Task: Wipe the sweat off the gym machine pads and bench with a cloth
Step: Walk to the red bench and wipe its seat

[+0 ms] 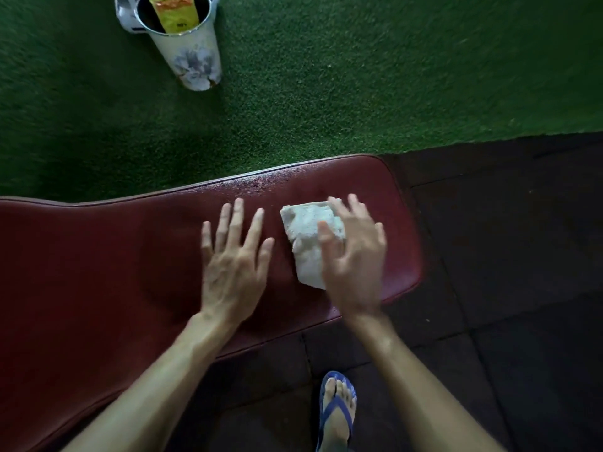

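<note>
A dark red padded bench (107,272) runs across the middle of the view from the left edge to its rounded end on the right. A folded white cloth (303,239) lies on the pad near that end. My right hand (354,256) rests over the cloth's right side with the fingers spread and slightly blurred; it presses down rather than grasping. My left hand (233,259) lies flat on the pad just left of the cloth, fingers apart, holding nothing.
Green artificial turf (359,76) covers the floor beyond the bench. A white metal bin (192,50) with a yellow packet inside stands at the top left. Dark rubber floor tiles (505,272) lie to the right and below, where a foot in a blue flip-flop (336,409) stands.
</note>
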Tool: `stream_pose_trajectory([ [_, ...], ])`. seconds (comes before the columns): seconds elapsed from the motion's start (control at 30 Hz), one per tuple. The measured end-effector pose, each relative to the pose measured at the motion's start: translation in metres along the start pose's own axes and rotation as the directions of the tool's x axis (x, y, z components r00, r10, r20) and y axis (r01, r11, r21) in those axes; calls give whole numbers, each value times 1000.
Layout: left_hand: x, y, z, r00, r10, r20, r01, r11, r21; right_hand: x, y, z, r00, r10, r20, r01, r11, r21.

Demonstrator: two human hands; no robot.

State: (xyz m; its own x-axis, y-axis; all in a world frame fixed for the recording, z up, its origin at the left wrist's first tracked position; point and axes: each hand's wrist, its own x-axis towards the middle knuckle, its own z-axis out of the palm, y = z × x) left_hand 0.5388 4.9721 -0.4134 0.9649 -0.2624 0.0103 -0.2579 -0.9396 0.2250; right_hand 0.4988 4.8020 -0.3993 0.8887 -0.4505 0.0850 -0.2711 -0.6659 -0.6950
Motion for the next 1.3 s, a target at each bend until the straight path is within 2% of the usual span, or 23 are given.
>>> stream_pose_trajectory([
  [0.07, -7, -7, 7, 1000, 19, 12, -20, 997, 78, -5, -10, 28, 1000, -20, 14, 22, 981, -193],
  [0.13, -7, -6, 9, 1000, 20, 7, -20, 997, 71, -14, -7, 40, 1000, -15, 14, 19, 950, -310],
  [0.3, -5, -5, 7, 1000, 1, -5, 0, 997, 76, -36, 32, 11, 999, -16, 50, 34, 926, -377],
  [0.37, -5, -4, 7, 1000, -2, -7, 2, 996, 92, -15, 52, 3, 995, 95, -41, -103, 924, -367],
  [0.43, -5, -3, 9, 1000, 6, -17, -4, 994, 110, 25, 58, 6, 960, 235, -155, -274, 904, -329],
  [0.53, -6, -3, 11, 1000, 4, -28, -1, 993, 118, 83, 34, 27, 899, 381, -214, -425, 875, -230],
  [0.6, -6, -3, 12, 999, 5, -37, -1, 994, 113, 90, 10, 47, 927, 323, -192, -364, 898, -246],
  [0.7, -7, -4, 11, 999, 12, -49, -7, 994, 111, 54, -6, 55, 996, 81, -42, -90, 952, -292],
  [0.8, -6, -3, 10, 999, 12, -48, -7, 995, 96, 9, 18, 28, 986, -125, 106, 149, 956, -254],
  [0.83, -6, -3, 10, 999, 9, -51, -4, 995, 100, -2, 28, 18, 982, -143, 127, 172, 949, -264],
  [0.97, -7, -4, 10, 999, 10, -49, -5, 995, 103, -14, 34, 0, 988, -38, 149, 96, 911, -402],
  [1.1, -7, -5, 11, 999, 7, -39, -3, 996, 94, -14, 20, 11, 972, -146, 182, 214, 871, -442],
  [1.3, -7, -6, 12, 999, 13, -36, -9, 996, 87, -5, 30, 17, 966, -180, 186, 249, 843, -476],
])
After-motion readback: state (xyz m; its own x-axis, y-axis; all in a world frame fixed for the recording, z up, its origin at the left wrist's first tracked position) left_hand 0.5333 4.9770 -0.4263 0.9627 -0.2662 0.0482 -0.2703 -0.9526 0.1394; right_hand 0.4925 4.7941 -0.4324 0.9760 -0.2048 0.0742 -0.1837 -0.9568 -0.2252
